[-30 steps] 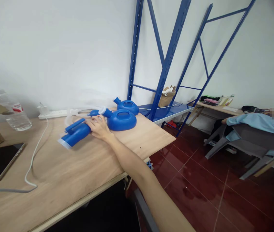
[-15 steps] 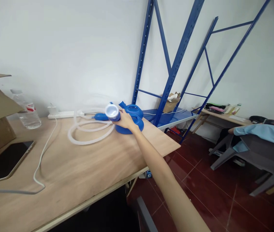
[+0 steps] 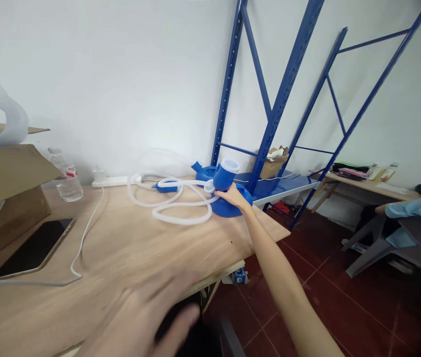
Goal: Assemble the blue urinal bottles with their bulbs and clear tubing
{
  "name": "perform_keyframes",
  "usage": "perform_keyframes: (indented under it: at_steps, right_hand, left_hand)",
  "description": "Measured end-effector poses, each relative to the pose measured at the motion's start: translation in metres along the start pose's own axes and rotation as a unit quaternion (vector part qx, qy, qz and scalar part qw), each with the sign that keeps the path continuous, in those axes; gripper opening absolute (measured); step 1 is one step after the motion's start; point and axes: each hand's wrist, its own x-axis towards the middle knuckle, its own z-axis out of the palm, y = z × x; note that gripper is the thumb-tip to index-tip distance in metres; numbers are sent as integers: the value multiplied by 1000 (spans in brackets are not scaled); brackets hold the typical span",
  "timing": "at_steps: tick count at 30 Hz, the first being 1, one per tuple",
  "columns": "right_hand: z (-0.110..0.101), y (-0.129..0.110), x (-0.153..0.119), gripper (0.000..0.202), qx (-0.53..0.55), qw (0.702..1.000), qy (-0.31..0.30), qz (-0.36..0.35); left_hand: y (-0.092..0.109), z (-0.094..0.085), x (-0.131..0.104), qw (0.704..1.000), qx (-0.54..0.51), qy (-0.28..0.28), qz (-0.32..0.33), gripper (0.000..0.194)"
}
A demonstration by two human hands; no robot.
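My right hand [image 3: 234, 195] is wrapped round the lower part of a blue cup-shaped funnel [image 3: 225, 176] with a wide white rim, tilted up over the table. Right behind and below it stands a blue plastic jug [image 3: 228, 209] with a looped handle; a second blue jug [image 3: 205, 173] with a spout sits further back, partly hidden. A translucent white hose [image 3: 182, 220] lies in loose coils to the left of the funnel, and a blue end piece [image 3: 167, 186] rests among them. Low in the foreground, my left hand [image 3: 139, 312] is motion-blurred, fingers stretched and thumb apart, holding nothing.
To the left are an open cardboard box [image 3: 13, 208] with a white-and-blue plastic bottle on top, a water bottle [image 3: 68, 183], a phone [image 3: 33, 248], a white cable and a power strip [image 3: 115, 181]. Blue shelving [image 3: 277, 94] rises behind the table's right end. A seated person is far right.
The view has shifted left. My right hand has turned the funnel's rim upward and drawn more hose into view. My left hand has come in at the bottom.
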Motion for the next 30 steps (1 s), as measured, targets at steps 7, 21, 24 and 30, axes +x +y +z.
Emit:
perform_keyframes:
  at_steps: [7,21,24,30]
  right_hand:
    - [-40,6,-22,66,113,994,-11,6]
    - [-45,31,-18,80,138,990,13,-12]
    - [-32,37,-9,83,134,991,20,-8]
    - [-12,48,6,73,64,995,80,-4]
  left_hand:
    - [-46,-3,131,963,106,5,-246,42]
    - [-147,77,195,960,149,-57,-231,34]
    - [-156,72,191,950,176,-15,-258,41]
    - [-166,65,177,950,209,-17,-231,38]
